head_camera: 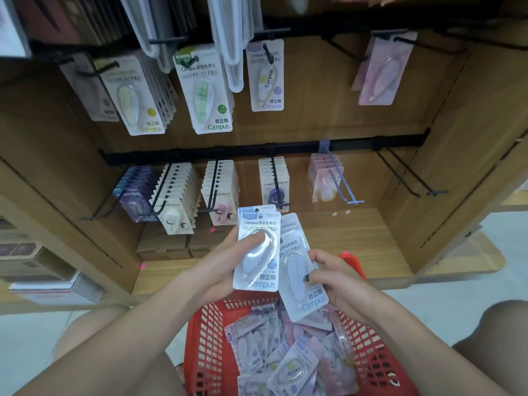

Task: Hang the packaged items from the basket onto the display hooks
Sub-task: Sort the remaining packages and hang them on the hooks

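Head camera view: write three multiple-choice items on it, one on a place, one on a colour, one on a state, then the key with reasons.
1. Where is the basket?
A. Below the hands
B. On the top rail
C. Left of the cartons

2. What colour is the basket?
A. Blue
B. Red
C. Green

3. What is the left hand doing?
A. Hanging empty
B. Gripping a hook
C. Holding a white pack

Key: 1 A, its mesh wall lies beneath both wrists; 2 B, the mesh is red; 3 C, its thumb presses the pack's blister, while the right hand holds further packs.

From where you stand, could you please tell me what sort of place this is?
Most likely a stationery shop aisle: carded correction tape packs hang on display hooks in a wooden shelf unit, and a red basket holds more.
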Demonstrator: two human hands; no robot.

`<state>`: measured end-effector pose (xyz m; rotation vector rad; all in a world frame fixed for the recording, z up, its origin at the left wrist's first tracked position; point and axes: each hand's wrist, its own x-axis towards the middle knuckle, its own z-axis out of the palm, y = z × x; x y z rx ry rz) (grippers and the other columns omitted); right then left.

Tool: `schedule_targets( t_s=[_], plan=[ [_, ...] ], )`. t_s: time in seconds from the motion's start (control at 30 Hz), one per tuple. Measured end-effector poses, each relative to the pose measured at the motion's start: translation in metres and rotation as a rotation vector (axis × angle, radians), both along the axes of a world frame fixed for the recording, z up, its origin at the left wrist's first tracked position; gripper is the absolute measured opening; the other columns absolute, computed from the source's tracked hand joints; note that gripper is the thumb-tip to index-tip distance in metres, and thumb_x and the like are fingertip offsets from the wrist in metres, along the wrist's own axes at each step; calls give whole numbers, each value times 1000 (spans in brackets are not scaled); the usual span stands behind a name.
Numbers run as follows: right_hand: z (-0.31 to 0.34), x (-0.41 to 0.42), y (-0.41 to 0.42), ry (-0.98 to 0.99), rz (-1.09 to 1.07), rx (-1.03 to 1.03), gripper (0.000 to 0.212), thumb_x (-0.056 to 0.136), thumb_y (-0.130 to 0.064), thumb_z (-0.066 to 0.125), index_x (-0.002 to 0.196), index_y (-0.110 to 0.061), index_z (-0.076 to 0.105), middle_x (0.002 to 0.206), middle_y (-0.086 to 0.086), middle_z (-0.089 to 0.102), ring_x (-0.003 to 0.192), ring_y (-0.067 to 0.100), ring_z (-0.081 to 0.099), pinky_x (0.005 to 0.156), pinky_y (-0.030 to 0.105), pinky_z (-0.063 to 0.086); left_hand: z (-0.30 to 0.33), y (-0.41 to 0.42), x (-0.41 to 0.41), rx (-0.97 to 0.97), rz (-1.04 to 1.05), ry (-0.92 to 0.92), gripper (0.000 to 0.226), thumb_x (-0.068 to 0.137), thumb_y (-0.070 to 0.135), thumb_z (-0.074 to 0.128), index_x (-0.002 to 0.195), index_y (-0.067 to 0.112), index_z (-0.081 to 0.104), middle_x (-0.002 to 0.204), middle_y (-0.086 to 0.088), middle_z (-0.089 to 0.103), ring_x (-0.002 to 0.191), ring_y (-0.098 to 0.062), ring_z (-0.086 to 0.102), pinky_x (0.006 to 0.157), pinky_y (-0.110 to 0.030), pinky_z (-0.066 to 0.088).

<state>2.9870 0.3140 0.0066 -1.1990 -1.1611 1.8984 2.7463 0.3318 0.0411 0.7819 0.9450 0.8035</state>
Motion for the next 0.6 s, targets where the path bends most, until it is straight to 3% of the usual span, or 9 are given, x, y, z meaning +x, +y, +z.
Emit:
schedule_targets(
  t_s=[0.13, 0.27, 0.47, 0.6],
  plan=[
    [17, 0, 7, -37, 50, 77, 55, 77, -1, 58, 128, -17, 69, 125, 16, 72, 115, 28, 69, 93, 43, 54, 9, 4, 5, 9, -70, -19, 42, 106, 31, 52, 148, 33, 50, 143, -5, 67, 130, -31, 65, 107, -53, 51],
    [28, 2, 12, -64, 104, 129, 48, 75, -1, 58, 114, -21, 75, 111, 8, 76, 102, 20, 71, 80, 33, 55, 15, 10, 12, 7, -39, 34, 43, 102, 33, 56, 144, 26, 56, 135, -9, 71, 122, -32, 70, 100, -52, 57],
    [32, 26, 13, -85, 153, 119, 48, 79, -3, 60, 125, -9, 69, 125, 23, 69, 110, 29, 68, 90, 42, 52, 18, -3, 13, 63, -49, 142, 35, 105, 28, 58, 140, 28, 57, 130, -6, 74, 117, -30, 72, 96, -52, 60],
    [43, 36, 26, -93, 53, 173, 38, 77, -8, 64, 114, -7, 69, 122, 24, 69, 109, 41, 67, 89, 48, 46, 33, 6, 22, 220, 12, 187, 45, 95, 31, 63, 139, 26, 56, 128, -5, 74, 114, -29, 73, 87, -48, 64]
  ],
)
